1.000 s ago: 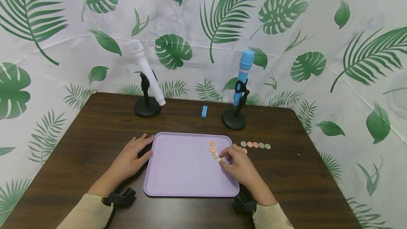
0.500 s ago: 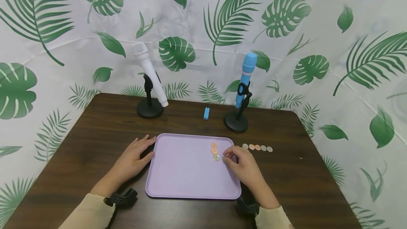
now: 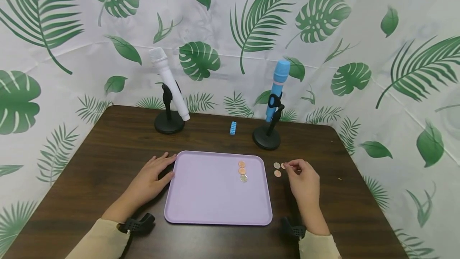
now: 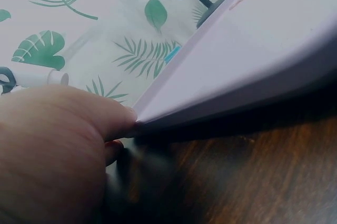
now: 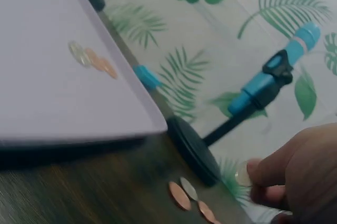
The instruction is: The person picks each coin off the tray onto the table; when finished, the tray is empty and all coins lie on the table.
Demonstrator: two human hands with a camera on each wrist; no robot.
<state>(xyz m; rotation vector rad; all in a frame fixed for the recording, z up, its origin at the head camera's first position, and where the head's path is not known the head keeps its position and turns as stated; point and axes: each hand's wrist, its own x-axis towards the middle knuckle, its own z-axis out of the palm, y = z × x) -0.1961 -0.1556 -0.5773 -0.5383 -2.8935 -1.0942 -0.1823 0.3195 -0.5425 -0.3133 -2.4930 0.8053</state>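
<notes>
My right hand (image 3: 304,181) is off the tray's right side, over the row of coins; its thumb and finger pinch a silver coin (image 5: 242,175). Left of its fingertips lie a silver coin (image 3: 276,165) and two copper coins, one (image 3: 277,174) nearer me; the row's right part is hidden by the hand. On the lilac tray (image 3: 208,195), two copper coins (image 3: 242,167) and a silver coin (image 3: 244,178) form a short column near the right side. With fingers extended, my left hand (image 3: 151,179) rests at the tray's left rim, thumb tip touching the edge (image 4: 138,118).
Behind the tray, a white microphone (image 3: 169,81) leans on a black stand (image 3: 169,123) at left. A blue microphone (image 3: 278,87) is on another stand (image 3: 266,137) at right. Between them lies a small light-blue studded block (image 3: 233,128). A leaf-print cloth (image 3: 230,23) hangs behind the dark table.
My right hand has moved from the tray rightward to the coin row outside it. The silver coin formerly at its fingertips on the tray no longer shows there. My left hand has stayed put.
</notes>
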